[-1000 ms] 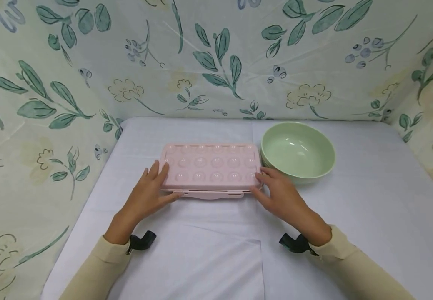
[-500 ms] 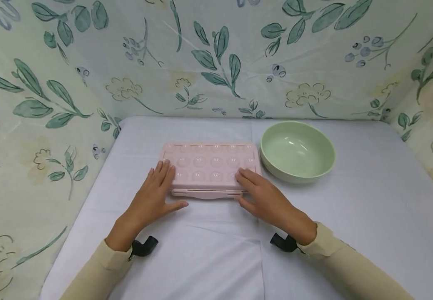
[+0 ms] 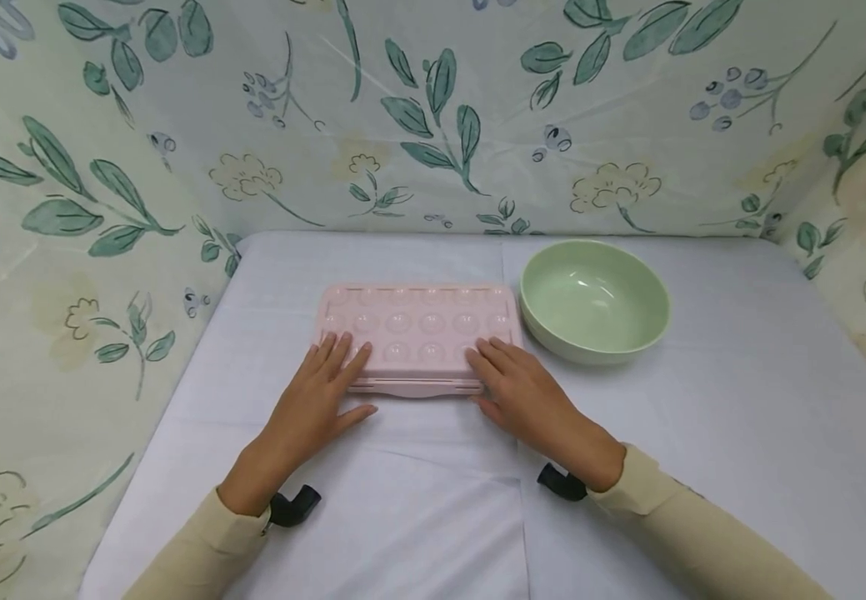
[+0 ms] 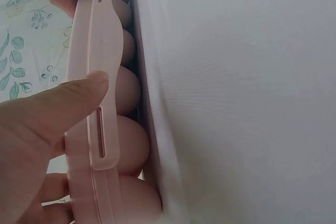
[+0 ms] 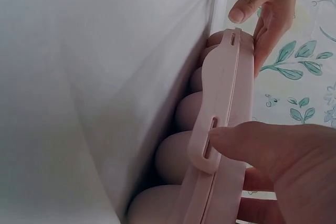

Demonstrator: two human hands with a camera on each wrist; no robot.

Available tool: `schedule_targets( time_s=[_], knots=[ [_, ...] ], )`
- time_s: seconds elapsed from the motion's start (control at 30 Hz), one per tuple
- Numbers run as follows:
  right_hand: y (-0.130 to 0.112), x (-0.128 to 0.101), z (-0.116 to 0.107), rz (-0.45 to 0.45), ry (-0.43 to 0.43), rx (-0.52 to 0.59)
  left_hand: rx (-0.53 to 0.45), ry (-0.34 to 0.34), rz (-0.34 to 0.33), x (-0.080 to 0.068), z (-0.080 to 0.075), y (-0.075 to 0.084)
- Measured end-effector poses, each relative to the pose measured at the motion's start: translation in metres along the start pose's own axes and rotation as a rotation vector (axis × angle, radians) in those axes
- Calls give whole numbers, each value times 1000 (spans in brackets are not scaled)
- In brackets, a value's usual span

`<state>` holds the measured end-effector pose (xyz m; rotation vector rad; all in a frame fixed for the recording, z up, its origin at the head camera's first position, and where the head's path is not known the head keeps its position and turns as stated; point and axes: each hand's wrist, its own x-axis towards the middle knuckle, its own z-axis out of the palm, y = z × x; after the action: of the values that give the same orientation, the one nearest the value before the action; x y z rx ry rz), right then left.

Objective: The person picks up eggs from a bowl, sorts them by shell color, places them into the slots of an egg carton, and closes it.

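Observation:
A closed pink egg box [image 3: 415,321] with rows of rounded bumps on its lid lies flat on the white cloth. My left hand [image 3: 305,408] rests its spread fingers on the lid's front left part. Its thumb [image 4: 84,93] lies in front of the latch strip [image 4: 107,35] along the box's front; whether it touches is unclear. On the lid's front right part rest the fingers of my right hand [image 3: 526,392]. Its thumb [image 5: 236,139] is at a slot near one end of the strip. Rounded cups [image 5: 176,156] show under the box's rim. Its contents are hidden.
A light green bowl [image 3: 596,304] stands just right of the egg box, nothing visible inside. White cloth [image 3: 402,517] covers the table. Floral fabric [image 3: 433,108] hangs behind and on the sides.
From the box's side edges, both hands have come inward onto the lid's front. My left hand has slid slightly toward me with its fingers spreading. The box stays closed and in place.

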<state>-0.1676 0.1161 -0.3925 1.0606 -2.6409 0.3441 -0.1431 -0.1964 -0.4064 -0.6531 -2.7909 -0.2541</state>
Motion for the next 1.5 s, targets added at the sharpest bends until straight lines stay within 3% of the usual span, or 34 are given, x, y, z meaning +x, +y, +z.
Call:
schedule_targets(
  time_s=[0.3, 0.6, 0.87, 1.17, 1.5],
  knots=[
    [5, 1, 11, -52, 96, -98, 81, 10, 11, 3, -1, 0],
    [6, 2, 13, -58, 128, -92, 87, 119, 46, 3, 1, -4],
    [9, 2, 17, -114, 170, -125, 129, 168, 95, 5, 2, -7],
    [8, 7, 17, -139, 177, -211, 134, 181, 121, 9, 1, -8],
    [7, 10, 15, -145, 202, -220, 128, 162, 111, 12, 0, -9]
  ],
)
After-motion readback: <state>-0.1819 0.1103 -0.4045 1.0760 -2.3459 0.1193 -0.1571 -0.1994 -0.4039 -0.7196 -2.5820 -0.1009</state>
